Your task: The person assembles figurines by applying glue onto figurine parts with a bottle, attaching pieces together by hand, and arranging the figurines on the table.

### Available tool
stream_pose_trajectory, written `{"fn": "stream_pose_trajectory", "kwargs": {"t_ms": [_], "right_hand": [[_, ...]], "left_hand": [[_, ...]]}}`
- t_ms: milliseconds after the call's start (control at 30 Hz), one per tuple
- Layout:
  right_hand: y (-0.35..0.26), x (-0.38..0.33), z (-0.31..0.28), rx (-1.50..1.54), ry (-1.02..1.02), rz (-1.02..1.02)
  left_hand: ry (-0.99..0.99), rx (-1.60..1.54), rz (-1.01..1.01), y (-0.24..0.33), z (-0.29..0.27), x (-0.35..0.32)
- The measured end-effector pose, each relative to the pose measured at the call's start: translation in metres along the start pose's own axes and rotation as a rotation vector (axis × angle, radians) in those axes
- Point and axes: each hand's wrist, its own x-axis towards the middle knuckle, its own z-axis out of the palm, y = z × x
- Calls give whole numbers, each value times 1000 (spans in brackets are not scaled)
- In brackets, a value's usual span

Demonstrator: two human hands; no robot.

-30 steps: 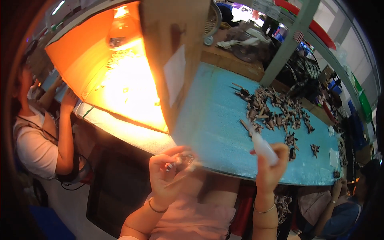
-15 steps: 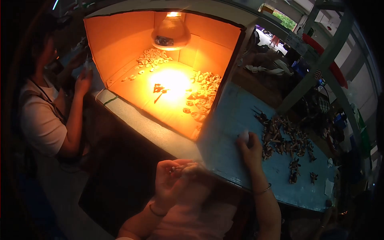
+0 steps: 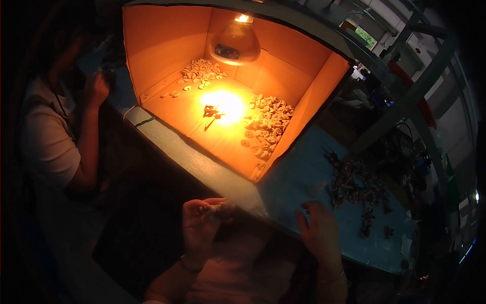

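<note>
Near the front edge of the table, my left hand (image 3: 198,228) is closed around a small light-brown figurine (image 3: 216,208), its fine shape hard to make out in the dim light. My right hand (image 3: 319,230) hovers by the edge of the blue tabletop (image 3: 286,197), thumb and fingers apart with nothing seen between them. Just beyond its fingertips is a faint pale object (image 3: 317,188), too dim to name. A pile of small brown figurines (image 3: 354,182) lies on the blue top farther right.
An open orange-lit box (image 3: 167,45) holds a glowing heat lamp (image 3: 236,45), two heaps of small ring-like pieces (image 3: 273,119) and a dark small figurine (image 3: 212,111). At left another person (image 3: 55,137) works with raised hands. A slanted metal frame (image 3: 390,101) stands at right.
My right hand has let go of the small white object and drawn back toward me. My left hand has shifted slightly left with the figurine. The view has turned somewhat.
</note>
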Motion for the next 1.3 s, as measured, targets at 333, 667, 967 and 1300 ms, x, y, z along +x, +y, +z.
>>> {"fn": "stream_pose_trajectory", "kwargs": {"t_ms": [333, 667, 967, 1300], "right_hand": [[-92, 153, 131, -438, 441, -233], [-90, 146, 119, -257, 314, -286], [-31, 29, 52, 1074, 69, -285], [30, -33, 5, 1490, 150, -26]], "left_hand": [[174, -13, 112, 13, -11, -3], [162, 14, 42, 6, 0, 0], [4, 10, -21, -4, 8, -2], [-334, -243, -438, -44, 69, -22]]}}
